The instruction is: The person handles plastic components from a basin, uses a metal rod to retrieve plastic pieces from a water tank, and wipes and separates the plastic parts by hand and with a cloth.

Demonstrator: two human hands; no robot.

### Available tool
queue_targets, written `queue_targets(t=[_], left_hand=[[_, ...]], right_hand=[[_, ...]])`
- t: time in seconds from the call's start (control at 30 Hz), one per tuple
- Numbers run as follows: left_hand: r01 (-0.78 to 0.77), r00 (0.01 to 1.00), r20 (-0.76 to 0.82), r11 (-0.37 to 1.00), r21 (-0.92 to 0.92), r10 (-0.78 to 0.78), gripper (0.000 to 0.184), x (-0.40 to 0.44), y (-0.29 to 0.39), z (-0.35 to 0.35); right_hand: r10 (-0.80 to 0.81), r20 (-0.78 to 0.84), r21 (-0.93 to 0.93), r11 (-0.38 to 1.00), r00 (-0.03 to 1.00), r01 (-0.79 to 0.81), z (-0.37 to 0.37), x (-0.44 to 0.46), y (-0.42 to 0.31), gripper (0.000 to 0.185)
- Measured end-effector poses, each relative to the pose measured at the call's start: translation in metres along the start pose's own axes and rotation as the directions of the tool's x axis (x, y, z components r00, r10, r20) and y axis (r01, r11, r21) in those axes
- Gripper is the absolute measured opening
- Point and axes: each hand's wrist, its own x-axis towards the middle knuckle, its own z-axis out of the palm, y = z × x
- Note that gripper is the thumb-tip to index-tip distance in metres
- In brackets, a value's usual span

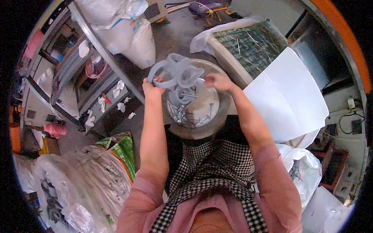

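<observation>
My left hand (154,85) is closed on the rim of a translucent, pale grey plastic piece made of several joined rings (165,73). More of its loops hang to the right and below, over a round tray (215,105) in front of my lap. My right hand (218,82) is just right of the plastic piece, with a gap between them. Motion blurs its fingers, and whether they hold anything does not show. Long metal screws or pins (178,113) lie in a pile at the tray's lower left, and a few others (208,116) are scattered to the right.
A metal rack (107,58) with scraps stands at left, below white sacks (140,42). At right are a large white sheet (289,97) and a crate with green netting (248,44). A clear plastic bag (70,190) and a woven sack (112,167) sit at lower left.
</observation>
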Motion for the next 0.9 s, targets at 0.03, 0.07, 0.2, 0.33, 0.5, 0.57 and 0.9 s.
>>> queue_targets(t=[0.03, 0.07, 0.2, 0.33, 0.5, 0.57, 0.9], left_hand=[[0.028, 0.999, 0.040, 0.999, -0.016, -0.027, 0.023, 0.000, 0.001, 0.000], [0.058, 0.995, 0.080, 0.998, -0.032, -0.055, 0.022, 0.001, 0.001, 0.001], [0.135, 0.988, 0.090, 0.987, -0.083, -0.127, 0.022, -0.006, -0.004, 0.010], [0.104, 0.989, 0.113, 0.993, -0.063, -0.097, 0.022, -0.013, -0.011, 0.015], [0.096, 0.985, 0.150, 0.993, -0.062, -0.086, 0.022, -0.014, -0.015, 0.014], [0.096, 0.991, 0.099, 0.995, -0.013, -0.094, 0.022, -0.015, -0.021, 0.014], [0.115, 0.987, 0.116, 0.992, -0.057, -0.108, 0.023, -0.005, -0.018, 0.011]], right_hand=[[0.042, 0.166, -0.093, 0.995, 0.985, -0.027, 0.011, 0.006, 0.000, 0.056], [0.043, 0.165, -0.092, 0.995, 0.985, -0.029, 0.026, 0.014, -0.001, 0.056], [-0.263, -0.122, -0.059, 0.964, 0.957, 0.258, 0.063, 0.012, -0.038, 0.052], [-0.287, -0.223, -0.140, 0.955, 0.932, 0.261, 0.077, 0.023, -0.042, 0.052], [-0.159, -0.147, -0.030, 0.987, 0.976, 0.156, 0.074, 0.017, -0.053, 0.049], [-0.146, -0.106, -0.090, 0.986, 0.983, 0.137, 0.088, 0.030, -0.029, 0.048], [-0.052, -0.254, 0.148, 0.985, 0.966, 0.092, 0.066, 0.010, -0.022, 0.053]])
